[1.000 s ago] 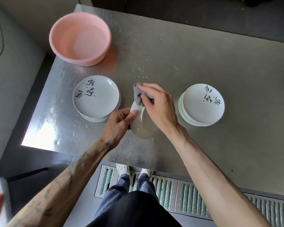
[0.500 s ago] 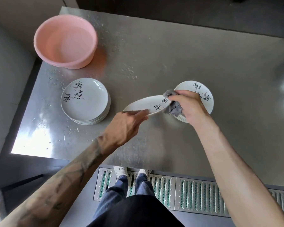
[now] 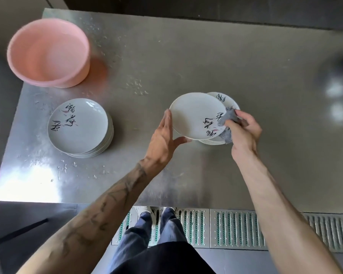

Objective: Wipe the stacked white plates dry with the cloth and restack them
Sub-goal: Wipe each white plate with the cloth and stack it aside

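Brushed steel table (image 3: 186,56), water-beaded; slotted metal floor grate (image 3: 236,230) below.
Round glossy white plate (image 3: 194,113) over right stack (image 3: 229,99): left hand (image 3: 162,139) flat-fingered against its rim, right hand (image 3: 244,131) pinching grey cloth (image 3: 229,117) on it. Pink plastic basin (image 3: 48,52) far-left.

I count two hands, my left hand (image 3: 162,139) and my right hand (image 3: 246,131). One single plate (image 3: 194,113) is between them. There are two piles of plates: the far pile (image 3: 78,125) is well out to the side of the left hand, and the near pile (image 3: 212,142) is right under the right hand. I cannot count the plates in each pile. One grey cloth (image 3: 229,117) is in the right hand. One pink tub (image 3: 48,52) sits far past the left hand.
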